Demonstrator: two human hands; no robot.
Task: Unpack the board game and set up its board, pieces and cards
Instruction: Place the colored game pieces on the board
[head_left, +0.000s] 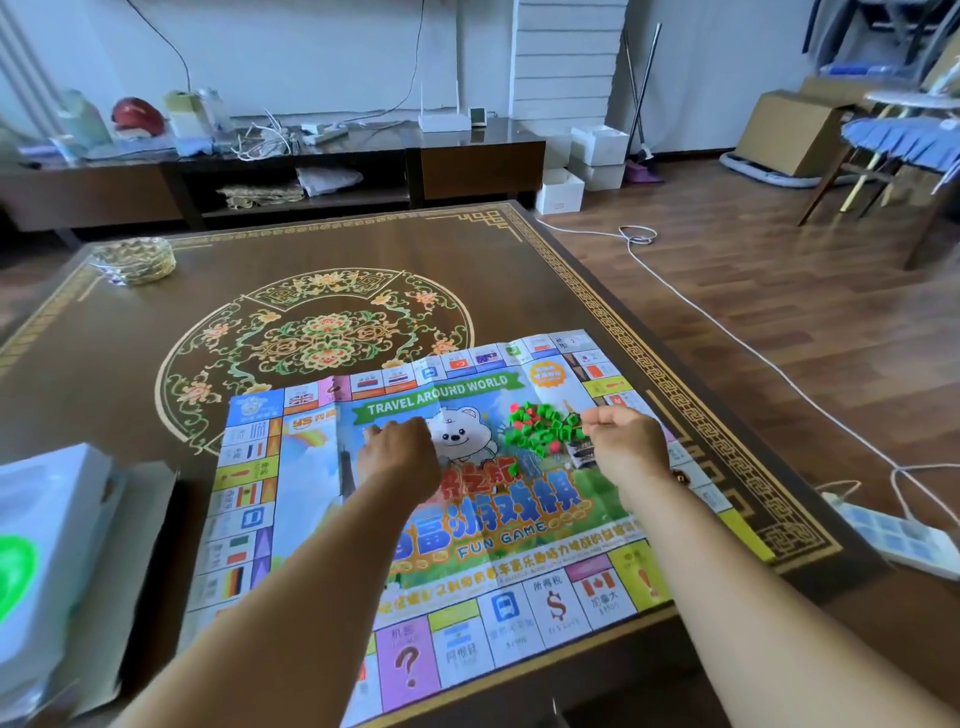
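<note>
Head view. The paper game board (322, 525) lies unfolded on the patterned table (130, 364), creases visible, its near edge overhanging the table's front. A heap of small green and red plastic pieces (540, 423) sits on the board's far right part.

My right hand (631, 447) is just beside that heap, fingertips drawn together as if pinching something; what they hold, if anything, is too small to tell. My left hand (400, 457) rests on the board's centre with the fingers curled under, holding nothing visible.

Step in hand, as I judge it: pieces are out; sorting them follows. The next move calls for spreading the heap and separating colours without scattering pieces off the board.

Surroundings: a white box (47, 545) lies at my left on the table edge, likely the packaging. A woven coaster stack (136, 260) sits at the far left corner. No cards are visible.
</note>
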